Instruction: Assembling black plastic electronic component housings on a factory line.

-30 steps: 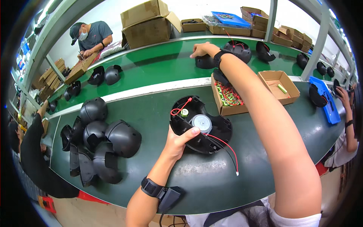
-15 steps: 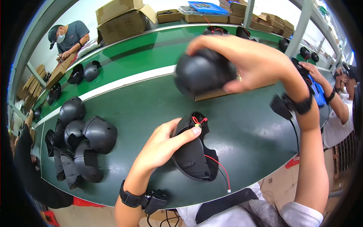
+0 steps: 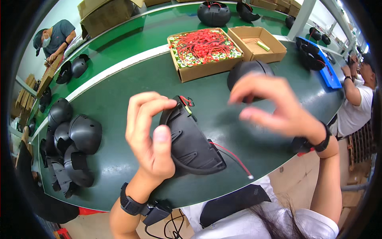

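Note:
My left hand [image 3: 149, 137] grips a curved black plastic shell [image 3: 195, 145] by its left edge, fingertips at its upper end and thumb near its inner face. The shell stands tilted over the table. A small green-wrapped battery cell [image 3: 187, 108] with red wire sits at its upper end. From its right side hangs a red and black cable [image 3: 234, 155] ending in a white plug. My right hand [image 3: 270, 107], blurred by motion, has thumb and fingers apart with nothing seen between them. Just behind it a black domed shell [image 3: 248, 71] rests on the table, partly hidden.
A carton of red-wired battery cells [image 3: 205, 51] and a shallower carton [image 3: 258, 44] stand behind. Black shells [image 3: 85, 133] are heaped at the left. A blue tray [image 3: 330, 73] lies at the right, near a co-worker [image 3: 360, 87]. Another person works at the far left.
My right hand has let go of the domed shell, now on the table by the cartons, and has come down nearer me. My left hand has tilted the other shell. The view has shifted.

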A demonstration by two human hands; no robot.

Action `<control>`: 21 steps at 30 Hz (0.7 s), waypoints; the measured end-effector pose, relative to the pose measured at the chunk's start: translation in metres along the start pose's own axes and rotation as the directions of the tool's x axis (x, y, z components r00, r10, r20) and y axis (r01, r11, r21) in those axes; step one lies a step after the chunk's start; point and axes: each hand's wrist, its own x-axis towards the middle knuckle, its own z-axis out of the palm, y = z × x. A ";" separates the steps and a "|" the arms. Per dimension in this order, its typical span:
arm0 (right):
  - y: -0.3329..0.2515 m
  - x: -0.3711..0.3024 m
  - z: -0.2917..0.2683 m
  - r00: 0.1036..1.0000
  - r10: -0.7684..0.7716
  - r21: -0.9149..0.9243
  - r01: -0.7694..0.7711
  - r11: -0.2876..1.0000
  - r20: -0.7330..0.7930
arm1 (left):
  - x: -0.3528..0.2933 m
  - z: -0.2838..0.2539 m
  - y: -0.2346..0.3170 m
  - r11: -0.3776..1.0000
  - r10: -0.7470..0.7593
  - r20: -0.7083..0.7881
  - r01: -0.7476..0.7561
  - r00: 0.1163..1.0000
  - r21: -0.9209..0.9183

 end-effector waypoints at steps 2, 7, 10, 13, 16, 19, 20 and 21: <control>-0.014 -0.007 0.040 0.981 0.030 0.455 -0.116 0.883 0.191 | -0.001 -0.003 0.002 0.999 0.043 0.036 -0.043 0.998 0.003; -0.022 -0.019 0.080 0.951 0.162 0.847 -0.307 0.435 0.262 | 0.008 -0.007 0.007 0.998 -0.064 0.220 0.066 0.973 -0.002; -0.017 -0.017 0.075 0.943 0.162 0.856 -0.332 0.396 0.291 | 0.005 0.002 0.007 1.000 0.007 0.291 -0.004 0.957 -0.009; -0.013 -0.023 0.072 0.915 0.227 0.893 -0.384 0.235 0.333 | 0.003 0.007 0.009 0.990 0.134 0.255 -0.142 0.958 0.013; -0.011 -0.029 0.067 0.893 0.244 0.892 -0.422 0.161 0.378 | 0.009 -0.002 0.009 0.959 0.179 0.610 -0.274 0.772 0.065; -0.025 -0.028 0.043 0.738 0.378 0.751 -0.643 0.146 0.559 | 0.011 0.000 0.014 0.965 0.155 0.610 -0.253 0.777 0.076; -0.025 -0.028 0.041 0.738 0.380 0.753 -0.642 0.144 0.557 | 0.011 0.000 0.014 0.955 0.159 0.607 -0.277 0.779 0.106; -0.025 -0.028 0.038 0.907 0.289 0.570 -0.419 0.707 0.307 | 0.011 0.000 0.015 0.943 0.166 0.603 -0.305 0.780 0.135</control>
